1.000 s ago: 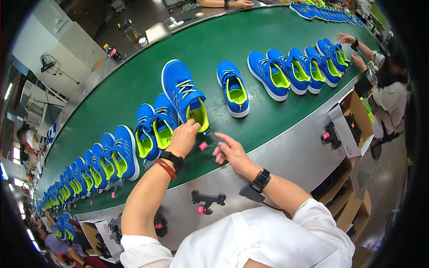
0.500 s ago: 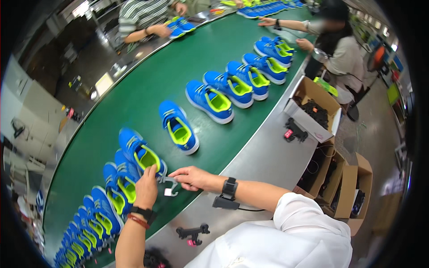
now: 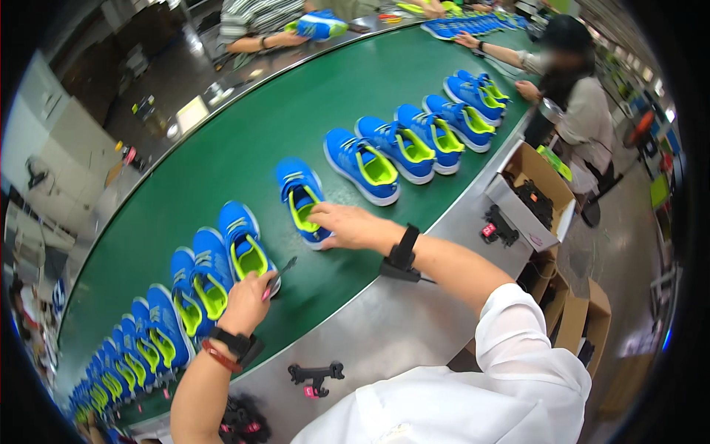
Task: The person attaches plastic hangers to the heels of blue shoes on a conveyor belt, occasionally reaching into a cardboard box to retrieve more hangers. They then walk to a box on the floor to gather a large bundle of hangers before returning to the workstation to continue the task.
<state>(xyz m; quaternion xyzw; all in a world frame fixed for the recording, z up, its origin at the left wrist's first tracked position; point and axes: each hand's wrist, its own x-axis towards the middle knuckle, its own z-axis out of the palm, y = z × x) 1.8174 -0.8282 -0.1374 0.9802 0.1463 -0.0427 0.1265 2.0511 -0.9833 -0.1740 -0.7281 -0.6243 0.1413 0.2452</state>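
My left hand [image 3: 248,302] is closed at the heel of a blue shoe [image 3: 238,222] with lime-green lining. From it sticks a dark plastic shoe hanger [image 3: 285,272], with a bit of pink tag showing at the fingers. Whether the hand also grips the shoe's heel is hidden. My right hand [image 3: 355,224] has its fingers over the collar of another blue shoe [image 3: 298,177] and its thumb at the outer heel. This shoe stands apart from the rows on either side, its toe pointing away from me.
Blue shoes [image 3: 168,325] line the green belt [image 3: 244,140] to the left; several more [image 3: 360,166] stand right. On the metal ledge [image 3: 370,318] lie black hangers [image 3: 316,375]. Right stands a carton of hangers [image 3: 529,196]. Co-workers [image 3: 580,96] are across and to the right.
My right hand has let go of the hanger and moved up and right to the heel of the separate shoe. My left hand stays at its shoe with the hanger. A co-worker has lifted shoes.
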